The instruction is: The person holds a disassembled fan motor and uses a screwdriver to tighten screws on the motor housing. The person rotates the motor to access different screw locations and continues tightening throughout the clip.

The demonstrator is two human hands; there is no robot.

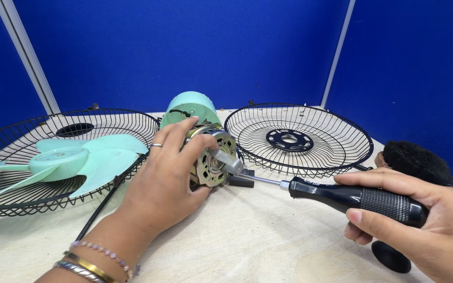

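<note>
Two hands work a screwdriver into a fan motor on the pale worktop

The left hand has its fingers wrapped and clamped around the brassy motor, which sits near the middle of the worktop with its mint-green rear housing behind it and its shaft end facing right, toward the tool. The right hand has its fingers closed on the black handle of the screwdriver, whose long axis lies almost level, left to right, with the metal tip pointing left at the motor's lower front. A black wire guard lies just behind the tool; a second guard on the left holds the mint-green fan blade, and a black brush sits at the right edge
</note>
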